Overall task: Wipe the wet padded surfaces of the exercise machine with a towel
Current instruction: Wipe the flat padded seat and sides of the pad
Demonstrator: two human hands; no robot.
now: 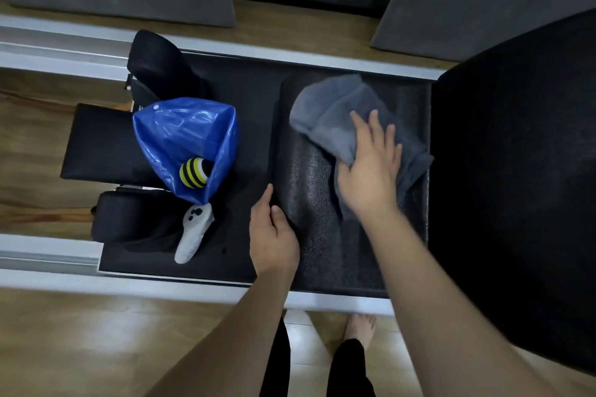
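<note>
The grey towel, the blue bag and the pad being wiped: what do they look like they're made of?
The grey towel looks like soft terry or microfibre: fuzzy, matte, folding limply under the right hand. The blue bag seems thin plastic sheeting: glossy, crinkled, bright highlights. The pad, gripped at its edge by the left hand, looks like black vinyl or rubbery mat, with a pebbled, slightly shiny grain; which one isn't clear.
</note>
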